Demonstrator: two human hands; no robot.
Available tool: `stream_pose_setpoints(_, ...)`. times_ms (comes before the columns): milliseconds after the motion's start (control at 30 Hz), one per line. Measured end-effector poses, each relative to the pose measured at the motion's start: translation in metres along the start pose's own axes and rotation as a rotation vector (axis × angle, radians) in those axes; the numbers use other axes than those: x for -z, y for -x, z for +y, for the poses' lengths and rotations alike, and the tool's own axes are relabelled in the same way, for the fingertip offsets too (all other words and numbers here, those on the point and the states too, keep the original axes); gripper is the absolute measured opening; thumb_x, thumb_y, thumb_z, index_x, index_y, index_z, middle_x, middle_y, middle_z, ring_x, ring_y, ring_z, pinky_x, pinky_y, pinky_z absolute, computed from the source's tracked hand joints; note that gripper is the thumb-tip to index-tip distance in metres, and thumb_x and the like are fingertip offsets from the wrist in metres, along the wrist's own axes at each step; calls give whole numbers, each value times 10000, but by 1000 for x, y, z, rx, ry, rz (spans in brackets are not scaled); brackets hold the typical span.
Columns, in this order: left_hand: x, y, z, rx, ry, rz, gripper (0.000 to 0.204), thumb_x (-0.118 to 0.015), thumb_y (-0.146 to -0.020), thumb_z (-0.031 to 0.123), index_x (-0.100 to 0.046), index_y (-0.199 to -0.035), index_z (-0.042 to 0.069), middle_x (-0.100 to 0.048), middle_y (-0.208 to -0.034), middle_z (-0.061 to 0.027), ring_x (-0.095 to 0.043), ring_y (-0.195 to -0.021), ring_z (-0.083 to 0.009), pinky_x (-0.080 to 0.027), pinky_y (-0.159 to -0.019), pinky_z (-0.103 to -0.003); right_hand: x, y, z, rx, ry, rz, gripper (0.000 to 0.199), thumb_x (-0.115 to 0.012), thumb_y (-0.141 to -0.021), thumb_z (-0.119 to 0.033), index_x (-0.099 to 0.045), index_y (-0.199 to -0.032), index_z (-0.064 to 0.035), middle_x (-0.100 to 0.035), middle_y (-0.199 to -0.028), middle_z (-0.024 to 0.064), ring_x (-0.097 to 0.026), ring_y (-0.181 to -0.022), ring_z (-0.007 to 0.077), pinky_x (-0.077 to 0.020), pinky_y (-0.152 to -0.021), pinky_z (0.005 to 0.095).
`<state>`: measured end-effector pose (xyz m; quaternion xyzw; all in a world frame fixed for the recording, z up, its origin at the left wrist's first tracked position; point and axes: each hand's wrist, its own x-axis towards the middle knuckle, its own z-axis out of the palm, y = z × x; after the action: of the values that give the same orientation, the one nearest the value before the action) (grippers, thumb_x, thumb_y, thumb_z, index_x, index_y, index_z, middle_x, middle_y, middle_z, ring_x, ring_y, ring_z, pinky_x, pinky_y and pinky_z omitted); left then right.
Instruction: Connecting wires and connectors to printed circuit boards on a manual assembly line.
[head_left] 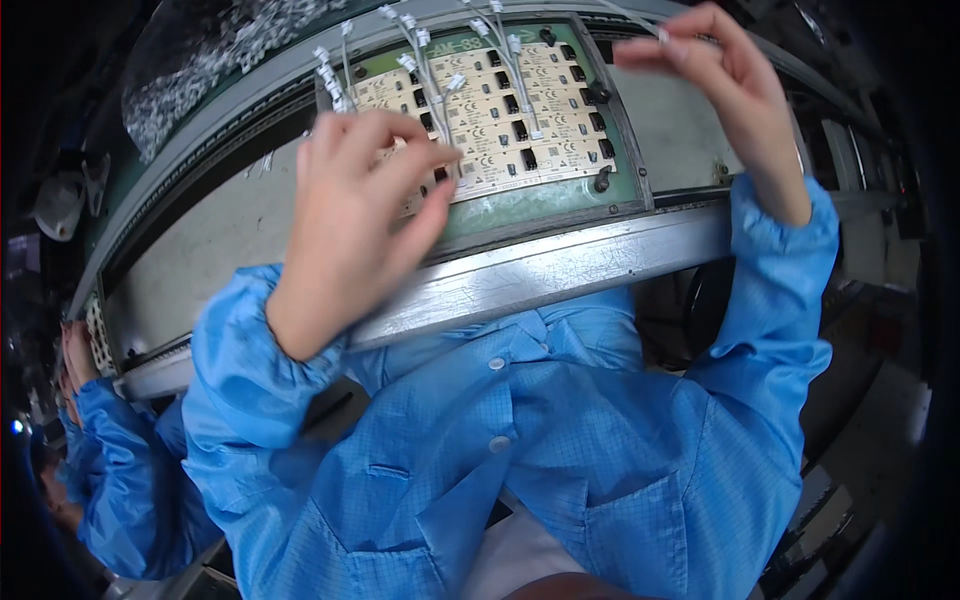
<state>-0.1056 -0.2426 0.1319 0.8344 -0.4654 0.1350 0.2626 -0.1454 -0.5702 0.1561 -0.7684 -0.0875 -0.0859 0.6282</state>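
A green carrier frame [540,195] lies on the conveyor line and holds a cream panel of small circuit boards [500,120] with black sockets. Several thin white wire leads with white plugs [425,55] stick up from the boards. My left hand [355,210] hovers over the panel's left part, fingertips pinched near a lead at the board; whether it grips one is hidden. My right hand [715,70] is raised at the frame's upper right, thumb and fingers pinching a white wire lead [640,22]. Both forearms wear blue sleeves.
The metal conveyor rail [560,265] runs across in front of me. A clear bag of white connectors [190,65] lies at the upper left behind the line. Another person in a blue coat [110,470] works at the lower left, hand near a further panel [95,335].
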Motion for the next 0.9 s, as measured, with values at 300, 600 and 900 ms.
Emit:
stream_pose_setpoints(300, 11, -3, -13, -29, 13, 146, 165, -713, -837, 67, -731, -999, 90, -652, -1022, -50, -555, -1005, -274, -445, -894, -376, -68, 27, 3, 459, 982, -138, 114, -737, -834, 11, -691, -932, -24, -649, -870, 109, -630, -799, 299, -518, -697, 353)
stream_pose_setpoints(600, 12, 0, -11, -63, -16, 180, 156, -707, -846, 84, -725, -1000, 100, -657, -1034, -30, -557, -1019, -267, -423, -915, -396, -74, 29, 12, 258, 877, -169, 93, -751, -847, -15, -713, -933, -13, -674, -891, 78, -613, -853, 243, -494, -726, 349)
stream_pose_setpoints(900, 12, 3, -11, -75, -17, 203, 167, -714, -836, 80, -726, -1001, 104, -655, -1044, -36, -560, -1034, -269, -432, -911, -400, -69, 27, 13, 301, 911, -223, 90, -761, -819, -15, -729, -902, -29, -700, -898, 59, -618, -875, 235, -429, -848, 349)
